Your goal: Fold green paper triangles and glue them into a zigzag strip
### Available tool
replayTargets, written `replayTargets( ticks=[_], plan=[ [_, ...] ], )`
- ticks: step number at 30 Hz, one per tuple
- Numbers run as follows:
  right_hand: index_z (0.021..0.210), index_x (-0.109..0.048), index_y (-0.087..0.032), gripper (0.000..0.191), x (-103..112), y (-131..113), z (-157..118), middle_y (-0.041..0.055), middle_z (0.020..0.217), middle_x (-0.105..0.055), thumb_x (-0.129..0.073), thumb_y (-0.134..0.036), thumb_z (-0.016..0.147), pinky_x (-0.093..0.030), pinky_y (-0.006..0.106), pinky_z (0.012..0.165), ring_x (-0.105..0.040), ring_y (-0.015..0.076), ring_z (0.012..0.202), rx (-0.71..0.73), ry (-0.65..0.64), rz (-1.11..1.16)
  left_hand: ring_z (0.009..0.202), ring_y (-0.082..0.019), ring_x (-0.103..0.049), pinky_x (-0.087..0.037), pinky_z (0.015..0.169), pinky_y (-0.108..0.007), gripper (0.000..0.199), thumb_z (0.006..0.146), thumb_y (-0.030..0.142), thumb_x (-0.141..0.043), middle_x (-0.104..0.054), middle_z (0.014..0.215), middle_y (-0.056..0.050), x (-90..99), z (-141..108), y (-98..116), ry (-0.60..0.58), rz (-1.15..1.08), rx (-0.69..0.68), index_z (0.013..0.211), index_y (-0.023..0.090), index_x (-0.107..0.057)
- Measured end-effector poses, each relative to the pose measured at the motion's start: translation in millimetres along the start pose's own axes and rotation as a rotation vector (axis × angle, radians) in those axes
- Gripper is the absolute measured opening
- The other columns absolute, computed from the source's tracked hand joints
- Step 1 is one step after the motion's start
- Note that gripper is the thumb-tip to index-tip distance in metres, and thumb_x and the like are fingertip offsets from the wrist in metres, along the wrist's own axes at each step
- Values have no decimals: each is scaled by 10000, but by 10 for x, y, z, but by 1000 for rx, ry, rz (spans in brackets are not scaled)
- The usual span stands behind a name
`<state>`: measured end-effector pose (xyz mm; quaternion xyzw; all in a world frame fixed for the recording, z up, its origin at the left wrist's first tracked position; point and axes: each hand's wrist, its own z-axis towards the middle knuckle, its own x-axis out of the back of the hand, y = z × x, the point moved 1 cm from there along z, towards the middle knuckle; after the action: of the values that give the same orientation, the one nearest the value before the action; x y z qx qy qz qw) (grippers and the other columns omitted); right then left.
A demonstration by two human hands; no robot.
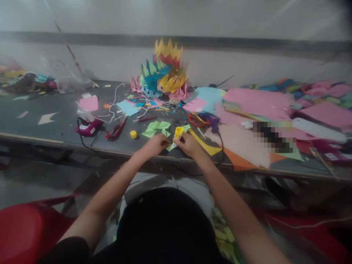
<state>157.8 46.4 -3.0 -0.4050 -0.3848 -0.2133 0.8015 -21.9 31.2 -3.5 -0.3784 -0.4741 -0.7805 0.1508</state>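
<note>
My right hand point(189, 143) is closed round a yellow glue stick point(178, 132), held upright near the table's front edge. Beside it on the left, my left hand point(158, 143) has its fingers pinched at a small light green paper piece point(169, 147), which lies under the glue stick. Several folded green papers point(156, 128) lie just beyond my hands. A yellow cap point(133, 134) sits on the dark table point(66, 141), left of my left hand.
Spiky paper crowns point(167, 79) stand at the back. Red-handled pliers point(117, 130) and a purple device point(89, 127) lie left. Orange-handled scissors point(196, 120), a yellow strip point(206, 143) and pink sheets point(255, 101) lie right. A red stool point(30, 227) stands lower left.
</note>
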Motion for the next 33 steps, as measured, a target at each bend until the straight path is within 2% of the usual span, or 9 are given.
replayTargets(
  ticks=[14,25,29,33],
  plan=[
    [811,-527,-190,317,-40,-7,0,23,691,-566,-420,-486,850,-340,243,556,-502,153,595,80,-105,15,772,-149,-563,-435,719,-247,161,757,191,-579,-593,855,-57,41,-54,-72,-72,-9,-16,876,111,-650],
    [774,-517,-190,303,-22,-27,47,18,665,-554,-440,-479,819,-311,251,563,-482,156,594,35,-53,-54,753,-144,-558,-439,714,-256,158,732,170,-584,-587,845,-43,55,-41,-58,-85,-38,32,861,133,-665],
    [765,-523,-199,289,-18,3,21,8,635,-548,-474,-482,793,-312,256,553,-488,159,581,-44,55,-26,753,-142,-558,-441,712,-256,144,742,183,-574,-585,843,-40,54,-39,-59,-93,-34,23,846,146,-668],
    [754,-533,-203,311,2,94,7,-5,596,-542,-486,-510,781,-346,262,555,-498,155,565,-201,302,179,750,-138,-566,-444,722,-252,132,740,185,-576,-588,852,-45,57,-41,-47,-79,-63,34,823,141,-669]
  ],
)
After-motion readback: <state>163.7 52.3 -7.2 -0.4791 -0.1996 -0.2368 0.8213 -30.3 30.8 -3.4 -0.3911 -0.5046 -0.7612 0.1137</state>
